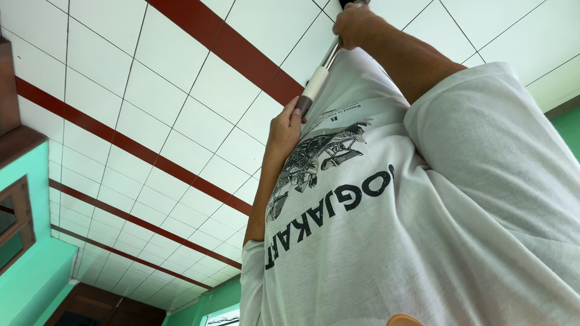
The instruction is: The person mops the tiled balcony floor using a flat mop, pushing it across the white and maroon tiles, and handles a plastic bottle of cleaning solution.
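White tiled floor (pixel 181 108); both hands (pixel 356 24) grip pole (pixel 317 75), top cut off.

White ceiling tiles (pixel 151 90) w/ red stripes (pixel 121 142); green wall (pixel 36 278).

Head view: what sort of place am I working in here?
Probably a tiled room or porch of a house: white floor tiles with dark red strips, green walls and dark wooden trim. Both hands hold a metal pole.
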